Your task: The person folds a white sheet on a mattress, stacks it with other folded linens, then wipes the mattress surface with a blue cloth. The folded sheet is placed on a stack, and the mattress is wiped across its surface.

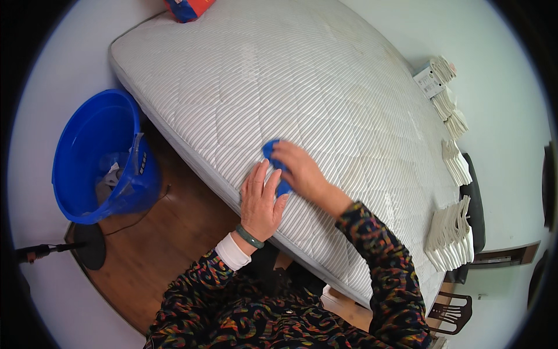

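A striped, quilted mattress (314, 78) spreads before me, with frayed patches and faint yellowish stains. My right hand (303, 170) is curled over a small blue hand-held object (269, 150) on the mattress top. Motion blur and the fingers covering it hide its exact kind, though it could be a brush. Just to the left, near the mattress's edge, my left hand (261, 198) lies palm down with its fingers apart, holding nothing. Its fingertips come close to the blue object; whether they touch it I cannot tell.
A large blue plastic bin (150, 174) with some rubbish inside stands on the wooden floor at left, beside a black round-based stand (89, 246). Folded white cloths (451, 235) line the far right edge near a box (429, 82). A red-and-blue bag (189, 8) sits at top.
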A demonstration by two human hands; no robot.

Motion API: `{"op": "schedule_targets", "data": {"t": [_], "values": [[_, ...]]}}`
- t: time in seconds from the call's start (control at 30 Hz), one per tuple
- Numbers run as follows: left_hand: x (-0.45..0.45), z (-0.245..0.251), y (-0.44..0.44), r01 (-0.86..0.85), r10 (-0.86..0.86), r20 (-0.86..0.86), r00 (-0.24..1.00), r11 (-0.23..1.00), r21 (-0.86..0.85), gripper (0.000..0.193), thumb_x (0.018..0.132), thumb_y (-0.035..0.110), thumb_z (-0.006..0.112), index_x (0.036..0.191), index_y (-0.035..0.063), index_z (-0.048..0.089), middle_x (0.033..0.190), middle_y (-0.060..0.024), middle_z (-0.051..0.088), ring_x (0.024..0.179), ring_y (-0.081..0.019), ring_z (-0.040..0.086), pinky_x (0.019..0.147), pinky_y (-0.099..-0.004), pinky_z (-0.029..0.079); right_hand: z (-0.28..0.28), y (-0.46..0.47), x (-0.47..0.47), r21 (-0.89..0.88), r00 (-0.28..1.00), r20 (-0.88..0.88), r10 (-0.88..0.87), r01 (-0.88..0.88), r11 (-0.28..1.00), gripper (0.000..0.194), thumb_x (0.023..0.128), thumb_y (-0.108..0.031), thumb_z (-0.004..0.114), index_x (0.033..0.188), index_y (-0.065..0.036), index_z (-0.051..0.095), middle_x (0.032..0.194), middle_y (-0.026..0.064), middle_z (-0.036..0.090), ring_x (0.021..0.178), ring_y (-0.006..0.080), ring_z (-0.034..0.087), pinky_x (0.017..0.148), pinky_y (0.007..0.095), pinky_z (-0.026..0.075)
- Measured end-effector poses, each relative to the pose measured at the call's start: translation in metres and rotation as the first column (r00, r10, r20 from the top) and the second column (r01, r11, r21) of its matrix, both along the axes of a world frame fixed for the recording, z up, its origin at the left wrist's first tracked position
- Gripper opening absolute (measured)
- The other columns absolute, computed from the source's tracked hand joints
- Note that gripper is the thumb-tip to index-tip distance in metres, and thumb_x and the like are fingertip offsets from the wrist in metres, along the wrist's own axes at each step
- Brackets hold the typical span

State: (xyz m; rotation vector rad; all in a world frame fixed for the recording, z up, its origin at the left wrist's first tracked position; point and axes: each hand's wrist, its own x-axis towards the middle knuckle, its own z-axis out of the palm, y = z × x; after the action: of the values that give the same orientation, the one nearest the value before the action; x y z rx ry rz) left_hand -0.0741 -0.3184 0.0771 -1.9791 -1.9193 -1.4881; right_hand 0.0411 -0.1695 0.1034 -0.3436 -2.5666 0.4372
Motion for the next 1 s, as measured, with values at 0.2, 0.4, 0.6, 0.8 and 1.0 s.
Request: {"op": "schedule_targets", "data": {"t": [0.2,0.4,0.6,0.8,1.0], "values": [[0.003,0.004,0.004,0.018,-0.02,-0.042,0.999,0.999,-0.04,0.052,0.092,0.022,0.059,0.137,0.0005,0.043,0.151,-0.0254,0.028,0.134,-0.0468,0.032,0.107,-0.0544,0.03,0.01,0.061,-0.055,-0.026,0.94,-0.117,-0.321,0.32,0.947,0.043,0.073,0.002,0.064,0.116,0.001,0.059,0.128,0.0198,0.055,0.122,0.0403,0.05,0.104,0.0418,0.042],[0.006,0.006,0.01,-0.039,0.029,-0.085,0.996,0.992,-0.119,0.053,0.092,0.023,0.06,0.137,0.0003,0.045,0.151,-0.0257,0.027,0.137,-0.0457,0.028,0.108,-0.0549,0.027,0.002,0.062,-0.076,0.046,0.991,-0.13,-0.03,0.036,0.998,0.044,0.072,0.0,0.067,0.115,-0.001,0.061,0.127,0.0178,0.056,0.121,0.0369,0.051,0.104,0.0423,0.043],[0.01,0.008,0.017,-0.045,0.034,-0.077,0.996,0.988,-0.147,0.053,0.092,0.024,0.058,0.137,-0.0009,0.044,0.152,-0.0243,0.027,0.138,-0.0453,0.027,0.108,-0.057,0.026,-0.013,0.186,0.015,0.146,0.831,-0.07,-0.552,0.556,0.819,0.038,0.075,-0.005,0.065,0.113,-0.002,0.063,0.122,0.0176,0.06,0.117,0.0357,0.054,0.103,0.0421,0.044],[0.01,0.006,0.022,-0.043,0.024,-0.116,0.993,0.987,-0.157,0.055,0.091,0.024,0.059,0.137,-0.0014,0.043,0.151,-0.0242,0.029,0.138,-0.0447,0.027,0.108,-0.057,0.025,-0.026,0.233,0.245,0.171,0.238,-0.014,-0.971,0.957,0.233,0.021,0.084,-0.011,0.057,0.101,-0.004,0.066,0.104,0.0168,0.065,0.1,0.037,0.062,0.086,0.0471,0.05],[0.006,0.007,0.014,-0.052,0.029,-0.131,0.991,0.984,-0.173,0.053,0.094,0.025,0.055,0.138,-0.002,0.042,0.151,-0.0246,0.031,0.138,-0.0448,0.028,0.11,-0.0558,0.024,-0.031,0.192,0.362,0.234,-0.113,0.049,-0.992,0.967,-0.099,0.03,0.087,-0.017,0.06,0.113,-0.004,0.066,0.11,0.0187,0.066,0.102,0.0369,0.063,0.088,0.0468,0.05]]}}
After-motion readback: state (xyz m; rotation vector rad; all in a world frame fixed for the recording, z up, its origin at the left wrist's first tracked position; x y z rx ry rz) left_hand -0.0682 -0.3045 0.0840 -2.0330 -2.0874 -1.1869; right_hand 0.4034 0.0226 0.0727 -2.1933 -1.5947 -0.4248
